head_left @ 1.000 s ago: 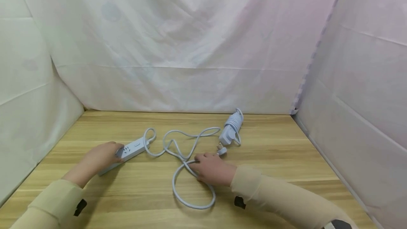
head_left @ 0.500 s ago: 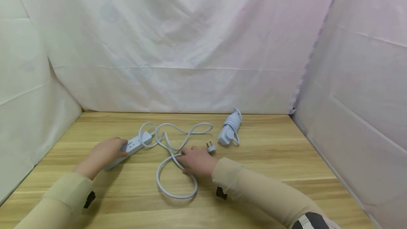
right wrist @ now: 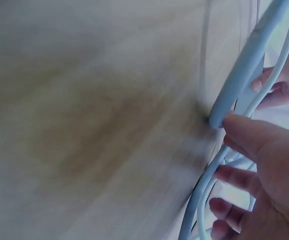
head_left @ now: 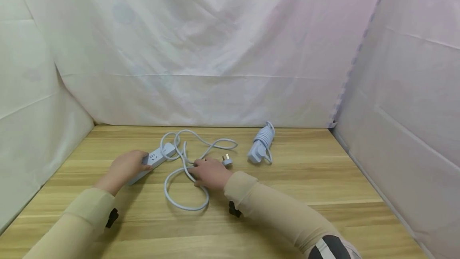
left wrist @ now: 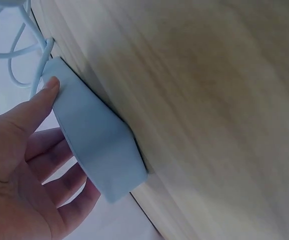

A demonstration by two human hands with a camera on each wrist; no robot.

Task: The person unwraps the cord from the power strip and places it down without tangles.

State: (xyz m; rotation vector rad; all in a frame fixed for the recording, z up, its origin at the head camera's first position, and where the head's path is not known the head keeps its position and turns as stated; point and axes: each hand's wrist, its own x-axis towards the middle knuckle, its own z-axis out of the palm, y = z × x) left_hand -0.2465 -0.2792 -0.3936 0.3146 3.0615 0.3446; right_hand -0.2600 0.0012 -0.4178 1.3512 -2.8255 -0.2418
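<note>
My left hand grips a white power strip lying slantwise on the left part of the table. In the left wrist view, the thumb presses one long side of the power strip and the fingers lie along the other. Near the middle, my right hand pinches the strip's white cord, which spreads in loose loops. The right wrist view has the thumb against the cord, with some fingers loosely curled. Beyond the right wrist, the plug points its prongs upward.
A second white power strip, its cord wound tightly around it, lies at the back right. The wooden table ends at white cloth walls behind and on both sides.
My right hand has slid left and slightly away, drawing the cord loops and plug along. My left hand and the power strip have shifted a little right and away. The wound strip stays put.
</note>
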